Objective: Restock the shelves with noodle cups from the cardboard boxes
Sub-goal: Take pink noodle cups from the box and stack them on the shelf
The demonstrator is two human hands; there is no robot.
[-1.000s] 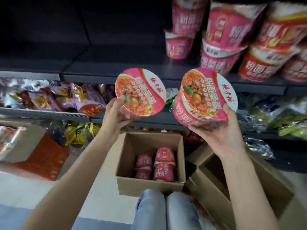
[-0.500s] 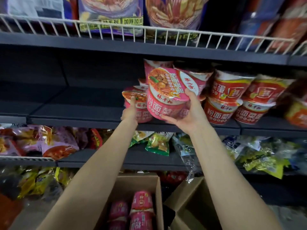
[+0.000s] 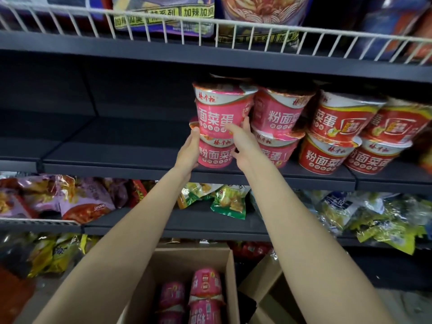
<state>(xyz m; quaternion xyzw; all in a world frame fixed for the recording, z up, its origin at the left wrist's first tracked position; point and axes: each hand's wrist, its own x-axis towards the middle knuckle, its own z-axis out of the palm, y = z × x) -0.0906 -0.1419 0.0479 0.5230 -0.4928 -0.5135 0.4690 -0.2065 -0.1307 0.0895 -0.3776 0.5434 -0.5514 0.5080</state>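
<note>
Two bare arms reach up to a dark shelf [image 3: 121, 157] in the middle of the rack. Two pink noodle cups are stacked there, one on top of the other, close to the front edge. The top pink cup [image 3: 222, 111] sits on the bottom pink cup [image 3: 216, 154].

The left hand [image 3: 189, 152] is against the left side of the stack, where the two cups meet. Its fingers point up and look fairly straight, so its grip looks apart, only pressing on the cups. The right hand [image 3: 243, 142] is on the right side of the stack. Its fingers curl onto the front and side of the top pink cup, so its grip is clamped on that cup.

Just to the right is another stack of pink cups [image 3: 278, 127]. Farther right are red cups [image 3: 343, 136], stacked two high as well. The left part of the shelf is bare.

Above, a white wire rail [image 3: 210, 31] runs along the front of a higher shelf with big packets behind it. Below, lower shelves hold purple snack bags [image 3: 77, 199] on the left and green and yellow bags [image 3: 385, 220] on the right.

Near the bottom, between the arms, is an open cardboard box [image 3: 224, 277]. More pink cups in the box [image 3: 203, 298] are stacked inside it. A second open box [image 3: 268, 284] stands just to its right.
</note>
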